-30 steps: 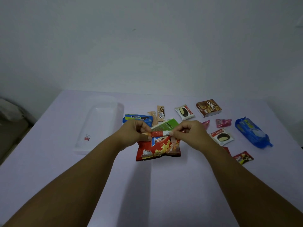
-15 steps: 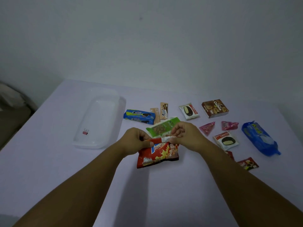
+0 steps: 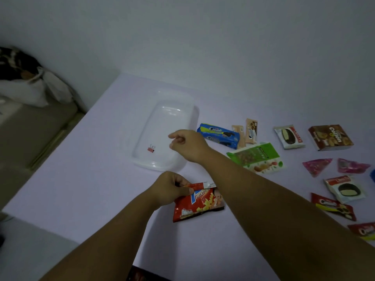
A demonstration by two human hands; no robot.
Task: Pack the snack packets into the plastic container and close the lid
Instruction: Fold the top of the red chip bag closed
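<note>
My left hand pinches the folded top edge of a red potato-chip bag lying on the table. My right hand hovers over the right side of the clear plastic container, fingers loosely curled, nothing visible in them. A small red binder clip lies inside the container. Other snack packets lie to the right: a blue cookie pack, a green nut pack, a brown box, two pink triangular packets.
The table is covered in pale lilac. Its left edge drops to a floor with a bag and bedding. More packets lie along the right side. A white wall stands behind.
My right hand let go of the chip bag and moved left and away, over the container. My left hand still holds the bag's folded top. The view swung left.
</note>
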